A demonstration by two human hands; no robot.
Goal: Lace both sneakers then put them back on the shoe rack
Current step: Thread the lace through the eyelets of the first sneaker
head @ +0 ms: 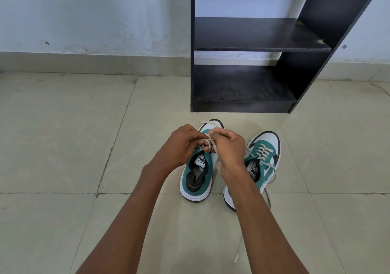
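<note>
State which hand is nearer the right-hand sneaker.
Right. The right hand sits just beside that right-hand sneaker; the left hand is farther off, across the other sneaker.

Pale beige floor tiles (63, 147) with dark grout lines cover the near ground. At the far side rises a scuffed, pale blue-grey wall (95, 14) above a beige skirting (84, 62). Soft, even daylight.

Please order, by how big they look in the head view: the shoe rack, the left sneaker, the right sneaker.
1. Shoe rack, clearly largest.
2-3. Left sneaker and right sneaker look alike; the hands, both working the lace, hide parts of each, so I will not rank them.
</note>
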